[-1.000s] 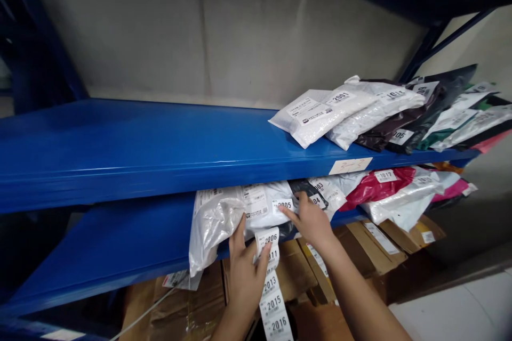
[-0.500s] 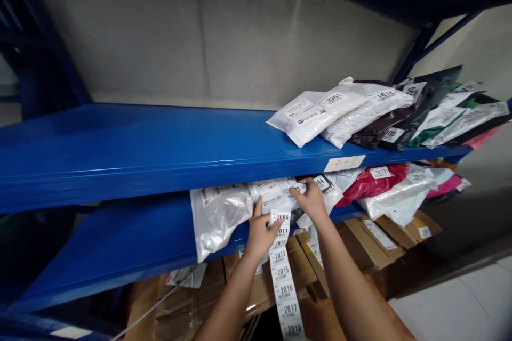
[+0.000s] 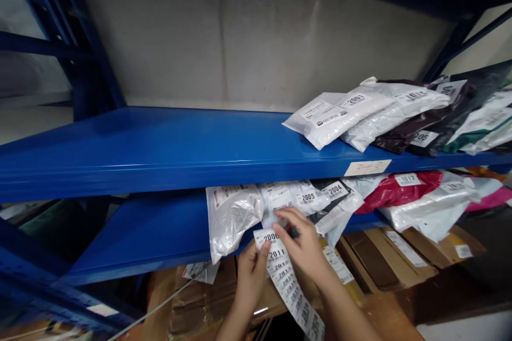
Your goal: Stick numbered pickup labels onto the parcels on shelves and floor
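My left hand [image 3: 252,266] is closed on a strip of white number labels [image 3: 288,282], its thumb just under the printed 2006. The strip hangs down to the right in a curve, with 2011 and further numbers below. My right hand [image 3: 298,237] is at the strip's upper right corner, with thumb and curled fingers a little apart; something dark shows between them, which I cannot make out. Just behind the hands, on the lower shelf, lies a white parcel bag [image 3: 308,197] with a 2005 label. To its left is a white plastic parcel bag [image 3: 234,218], to its right a parcel labelled 2004 [image 3: 335,190].
Blue upper shelf [image 3: 200,144] carries several parcel bags at the right, one white bag [image 3: 340,114] labelled 2001. A red parcel [image 3: 396,192] labelled 1017 lies right on the lower shelf. Below stand cardboard boxes [image 3: 376,258]. A thin pale cord [image 3: 160,303] runs at lower left.
My right hand has come down from the 2005 label to the strip's top, so that label now shows fully. My left hand has drawn the strip lower, off the parcel. The view has shifted.
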Motion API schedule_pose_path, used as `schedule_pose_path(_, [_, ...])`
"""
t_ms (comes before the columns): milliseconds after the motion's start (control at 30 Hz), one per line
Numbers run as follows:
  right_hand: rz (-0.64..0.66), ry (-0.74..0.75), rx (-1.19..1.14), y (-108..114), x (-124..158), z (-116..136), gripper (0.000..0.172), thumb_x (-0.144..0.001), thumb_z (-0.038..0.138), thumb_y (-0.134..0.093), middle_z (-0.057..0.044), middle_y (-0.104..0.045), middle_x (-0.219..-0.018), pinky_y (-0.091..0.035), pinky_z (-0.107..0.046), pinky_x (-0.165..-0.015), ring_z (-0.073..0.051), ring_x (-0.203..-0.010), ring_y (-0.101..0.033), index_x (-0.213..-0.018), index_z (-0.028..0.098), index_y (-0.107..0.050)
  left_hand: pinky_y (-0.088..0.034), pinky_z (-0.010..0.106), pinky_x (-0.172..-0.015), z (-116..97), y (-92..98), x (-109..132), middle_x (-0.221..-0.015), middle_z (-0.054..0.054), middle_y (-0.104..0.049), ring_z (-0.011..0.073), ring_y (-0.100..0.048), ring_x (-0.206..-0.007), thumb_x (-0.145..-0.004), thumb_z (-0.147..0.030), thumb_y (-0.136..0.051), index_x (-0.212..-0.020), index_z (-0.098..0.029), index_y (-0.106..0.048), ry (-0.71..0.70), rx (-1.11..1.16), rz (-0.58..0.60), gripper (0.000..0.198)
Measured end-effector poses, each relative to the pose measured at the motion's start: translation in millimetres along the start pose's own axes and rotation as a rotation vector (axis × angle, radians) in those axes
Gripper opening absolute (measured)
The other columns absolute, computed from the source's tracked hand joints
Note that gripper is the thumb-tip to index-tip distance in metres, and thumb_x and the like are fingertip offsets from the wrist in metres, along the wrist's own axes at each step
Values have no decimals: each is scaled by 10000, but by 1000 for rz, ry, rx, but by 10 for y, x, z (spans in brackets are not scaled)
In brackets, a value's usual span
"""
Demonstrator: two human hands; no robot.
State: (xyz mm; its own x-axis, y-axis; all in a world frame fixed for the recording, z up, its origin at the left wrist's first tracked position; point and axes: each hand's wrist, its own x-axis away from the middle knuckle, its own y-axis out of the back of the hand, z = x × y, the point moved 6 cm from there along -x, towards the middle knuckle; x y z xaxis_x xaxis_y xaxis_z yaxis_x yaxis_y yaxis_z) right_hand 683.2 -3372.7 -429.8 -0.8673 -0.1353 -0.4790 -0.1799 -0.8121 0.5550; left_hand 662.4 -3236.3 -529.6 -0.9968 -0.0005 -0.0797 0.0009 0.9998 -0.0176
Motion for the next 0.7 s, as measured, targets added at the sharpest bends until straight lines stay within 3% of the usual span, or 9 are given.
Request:
schedule_pose_path(33, [113,-51,-95,-105,58,31,162,-927,341,-561,-41,-631,-936,-482,-278,-712,-164,-826,-595,-966,228,-670,-528,322,-793,-17,30,50,-928,78,-749,229,-669,-880,-895,-483,-531,-1030,-174,-735,32,41,-1,394])
schedule_pose_path(100, [192,-135,-205,-214,142,56,182,-910,353,-591,-11,-596,-816,-437,-249,-614,-130,-701,-559,-814,212,-656,-523,290,-739,-45,99,117,-842,58,-747,215,-663,-823,-865,-489,-576,-970,-167,-749,64,75,-42,380])
schedule_pose_path(233, [140,-239,-310,-256,164,1,196,-858,360,-663,18,-579,-782,-431,-234,-604,-115,-661,-542,-1006,231,-660,-502,233,-673,-22,220,162,-788,29,-732,176,-643,-751,-817,-477,-643,-854,-169,-733,80,86,-185,324])
schedule_pose_path(300, [160,-221,-300,-281,145,19,191,-857,351,-666,18,-596,-780,-422,-233,-602,-111,-653,-537,-1012,238,-671,-485,217,-632,14,239,167,-700,15,-698,156,-615,-689,-806,-487,-647,-760,-161,-705,88,84,-216,334])
schedule_pose_path(400, [162,-145,-260,-316,130,93,110,-870,322,-652,12,-618,-761,-413,-238,-619,-108,-658,-538,-842,220,-680,-456,203,-565,55,279,183,-607,-3,-638,133,-563,-608,-802,-509,-639,-708,-158,-669,91,92,-283,364])
schedule_pose_path(533, [99,-106,-275,-426,163,143,88,-876,280,-648,11,-617,-771,-426,-232,-623,-101,-659,-549,-827,216,-684,-462,207,-540,112,383,228,-628,14,-666,132,-563,-584,-790,-566,-629,-728,-153,-677,152,200,-435,420])
schedule_pose_path(700, [49,-6,-289,-638,66,284,89,-890,225,-619,-3,-626,-808,-455,-229,-661,-107,-723,-588,-850,214,-697,-513,260,-526,264,481,419,-676,47,-713,171,-613,-567,-587,-592,-791,-811,-153,-735,262,289,-460,496])
